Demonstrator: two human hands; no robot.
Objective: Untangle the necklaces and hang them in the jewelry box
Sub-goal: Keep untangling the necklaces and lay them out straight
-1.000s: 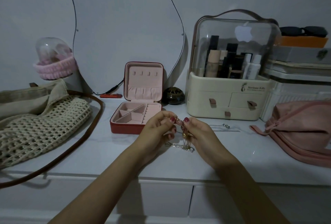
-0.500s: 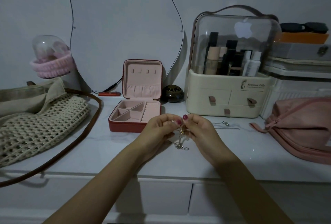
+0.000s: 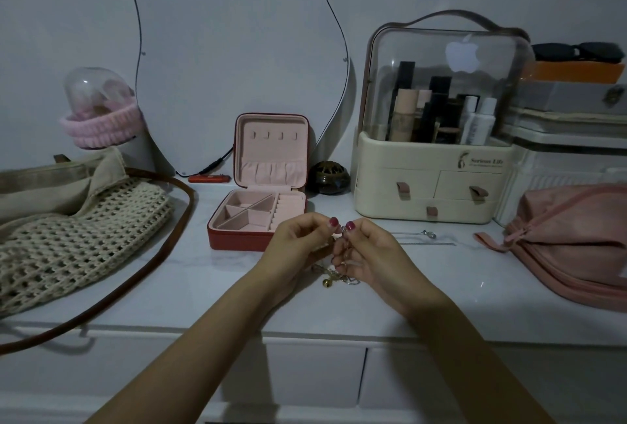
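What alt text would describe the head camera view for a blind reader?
Left hand and right hand pinch tangled necklaces above a white counter. Behind them stands an open jewelry box, its hooks bare.

Over the last second the left hand (image 3: 298, 247) and the right hand (image 3: 369, 254) rose a little above the white marble-look tabletop (image 3: 190, 274) and closed together, until their red-painted thumbnails sat nearly touching at the top. The tangled bunch of thin silver and gold chain necklaces (image 3: 339, 276), whose lower end had rested on the surface a second ago, then hung briefly between the fingers, and by now lay gathered lower beneath the right hand's curled fingers, a small gold bead showing at its bottom. Both hands kept pinching the chain near its upper end.
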